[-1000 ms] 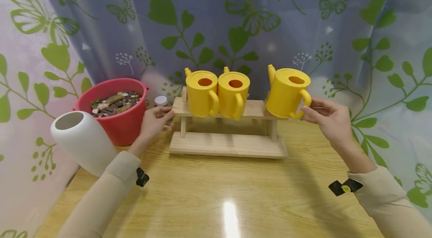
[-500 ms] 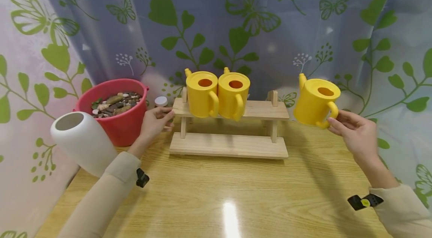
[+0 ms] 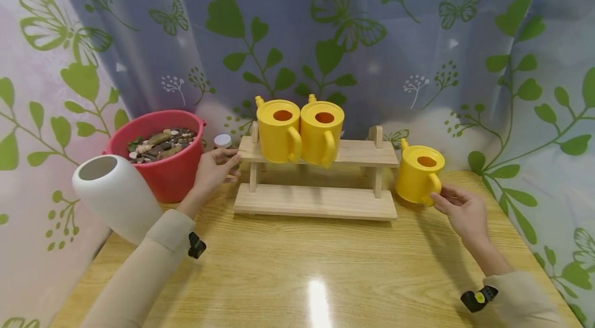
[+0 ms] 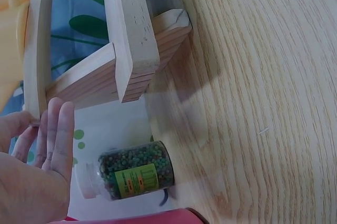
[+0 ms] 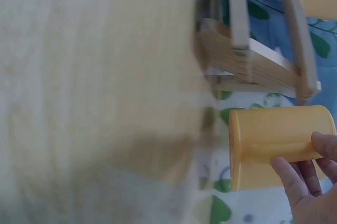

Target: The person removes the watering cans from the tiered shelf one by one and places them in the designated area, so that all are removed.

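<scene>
My right hand (image 3: 465, 213) grips the handle of a yellow watering can (image 3: 413, 181), just right of the wooden two-tier stand (image 3: 316, 201). In the right wrist view this can (image 5: 274, 129) hangs a little above the table, its base apart from the surface. Two more yellow watering cans stand side by side on the upper shelf: the left one (image 3: 274, 139) and the right one (image 3: 315, 139). At the stand's left end my left hand (image 3: 214, 173) pinches the upper shelf's edge; the left wrist view shows thumb and fingertips on that board (image 4: 36, 56).
A red bucket (image 3: 181, 173) of pebbles stands at the left, with a white vase (image 3: 116, 204) in front of it. Behind my left hand is a white-capped clear jar (image 4: 137, 174) of green and dark beads. A patterned curtain (image 3: 288, 18) hangs behind the table (image 3: 279, 261).
My right hand has carried the watering can off the upper shelf's right end, out to the right, then lower and slightly back left beside the stand. My left hand has stayed put.
</scene>
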`<state>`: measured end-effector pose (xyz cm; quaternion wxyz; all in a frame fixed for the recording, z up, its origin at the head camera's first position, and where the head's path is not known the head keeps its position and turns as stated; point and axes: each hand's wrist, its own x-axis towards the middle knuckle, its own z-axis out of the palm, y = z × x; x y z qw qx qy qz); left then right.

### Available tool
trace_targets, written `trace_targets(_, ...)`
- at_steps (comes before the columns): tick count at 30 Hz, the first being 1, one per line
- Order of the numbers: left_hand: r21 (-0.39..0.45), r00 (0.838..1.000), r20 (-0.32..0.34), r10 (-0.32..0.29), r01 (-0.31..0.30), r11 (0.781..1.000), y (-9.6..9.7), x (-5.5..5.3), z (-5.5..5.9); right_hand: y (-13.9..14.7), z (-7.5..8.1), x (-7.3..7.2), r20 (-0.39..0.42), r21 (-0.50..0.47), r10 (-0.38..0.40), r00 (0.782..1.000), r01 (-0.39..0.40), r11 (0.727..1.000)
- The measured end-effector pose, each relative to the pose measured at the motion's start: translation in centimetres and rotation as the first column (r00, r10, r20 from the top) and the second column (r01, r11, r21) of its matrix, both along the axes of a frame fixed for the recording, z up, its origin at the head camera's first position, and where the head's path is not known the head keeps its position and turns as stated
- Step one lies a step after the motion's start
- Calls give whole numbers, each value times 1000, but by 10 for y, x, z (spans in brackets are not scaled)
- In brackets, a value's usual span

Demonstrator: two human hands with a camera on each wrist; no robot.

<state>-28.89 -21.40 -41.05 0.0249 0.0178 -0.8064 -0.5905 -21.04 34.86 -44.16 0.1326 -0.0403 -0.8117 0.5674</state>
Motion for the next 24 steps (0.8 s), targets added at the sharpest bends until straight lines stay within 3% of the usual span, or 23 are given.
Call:
trace_targets(4,-3,1000,3,-7,7,1000,-1,0,0,-5,-11,-1,40,39,-11,999,9,999)
trace_targets(9,-7,1000,5,-3,3,1000,-1,1,0,-8,-20,-4,28,25,1,1000,-2,1000)
trace_targets(16,-25,1000,5,6,-6,1000,-2,2,1,-8,-28,-9,31,76,4,1000,-6,997)
trace_targets(20,-27,1000,4,8,-8,1000,-1,1,0,-9,-25,-9,46,103,10,999,-15,995)
trace_targets(24,-9,1000,-7,-2,2,1000,0,0,-1,-8,-11,-8,36,82,-20,999,17,996)
